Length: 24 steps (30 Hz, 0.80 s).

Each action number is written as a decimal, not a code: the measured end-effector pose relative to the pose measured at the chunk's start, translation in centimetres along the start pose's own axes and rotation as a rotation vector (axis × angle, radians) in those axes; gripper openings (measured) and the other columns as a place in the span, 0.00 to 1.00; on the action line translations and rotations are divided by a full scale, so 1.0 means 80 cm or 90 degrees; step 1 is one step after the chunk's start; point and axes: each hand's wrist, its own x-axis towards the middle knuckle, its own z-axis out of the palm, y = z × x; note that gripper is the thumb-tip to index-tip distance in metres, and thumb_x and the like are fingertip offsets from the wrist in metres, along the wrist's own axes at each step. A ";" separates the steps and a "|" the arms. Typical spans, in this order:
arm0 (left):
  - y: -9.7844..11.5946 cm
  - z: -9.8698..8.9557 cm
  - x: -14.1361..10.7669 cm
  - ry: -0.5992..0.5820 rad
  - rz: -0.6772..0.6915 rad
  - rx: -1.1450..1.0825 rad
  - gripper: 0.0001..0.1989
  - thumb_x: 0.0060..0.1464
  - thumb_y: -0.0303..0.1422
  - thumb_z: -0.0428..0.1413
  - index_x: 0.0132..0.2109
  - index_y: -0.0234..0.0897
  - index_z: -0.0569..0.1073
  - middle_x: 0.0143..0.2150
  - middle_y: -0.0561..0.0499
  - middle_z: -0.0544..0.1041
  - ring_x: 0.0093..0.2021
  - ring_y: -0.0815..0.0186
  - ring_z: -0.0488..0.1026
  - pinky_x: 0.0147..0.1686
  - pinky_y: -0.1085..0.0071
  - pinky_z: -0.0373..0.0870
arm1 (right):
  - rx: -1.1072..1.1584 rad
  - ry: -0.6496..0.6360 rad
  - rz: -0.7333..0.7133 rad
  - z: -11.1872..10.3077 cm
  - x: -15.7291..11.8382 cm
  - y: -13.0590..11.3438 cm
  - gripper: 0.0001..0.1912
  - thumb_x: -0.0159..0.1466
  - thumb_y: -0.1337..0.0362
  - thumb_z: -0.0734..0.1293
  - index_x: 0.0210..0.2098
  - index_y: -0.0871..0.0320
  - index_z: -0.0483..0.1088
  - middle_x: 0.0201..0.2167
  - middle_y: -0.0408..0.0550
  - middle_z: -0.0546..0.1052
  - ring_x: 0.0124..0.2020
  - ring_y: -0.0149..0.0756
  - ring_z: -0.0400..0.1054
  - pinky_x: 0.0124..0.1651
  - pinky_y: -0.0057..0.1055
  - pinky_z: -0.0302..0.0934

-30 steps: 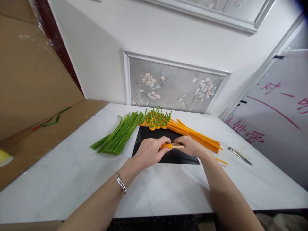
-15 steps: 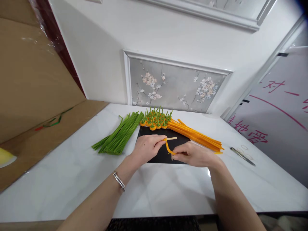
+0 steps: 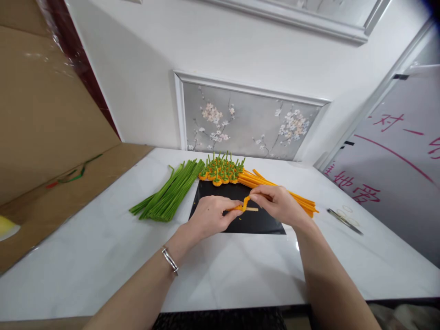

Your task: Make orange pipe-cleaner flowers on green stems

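Observation:
Between thumb and fingers, my left hand (image 3: 215, 213) pinches a thin pale wooden stick (image 3: 252, 209) with an orange pipe cleaner (image 3: 245, 202) bent around it. My right hand (image 3: 275, 202) is closed on the pipe cleaner's other part, just right of and above the stick. Both hands are over a black mat (image 3: 252, 225). Behind the mat stand several small orange pumpkin shapes (image 3: 217, 181) with green stems. To their right lies a bundle of orange pipe cleaners (image 3: 304, 201), partly hidden by my right hand.
A bundle of green pipe cleaners (image 3: 168, 195) lies left of the mat on the white table (image 3: 103, 256). Tweezers (image 3: 344, 222) and thin rings (image 3: 347, 209) lie at the right. Cardboard (image 3: 51, 114) stands at the left, a whiteboard (image 3: 395, 156) at the right.
My right hand has moved up, from below the stick to above it, carrying the pipe cleaner around. My left hand and the stick have shifted slightly right and down.

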 end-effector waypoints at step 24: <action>-0.005 0.008 0.000 0.074 -0.066 -0.058 0.12 0.60 0.31 0.53 0.49 0.44 0.75 0.41 0.54 0.81 0.38 0.66 0.78 0.38 0.73 0.69 | -0.058 -0.250 0.004 0.013 -0.010 0.012 0.15 0.63 0.64 0.61 0.20 0.58 0.65 0.17 0.37 0.62 0.20 0.25 0.52 0.23 0.24 0.47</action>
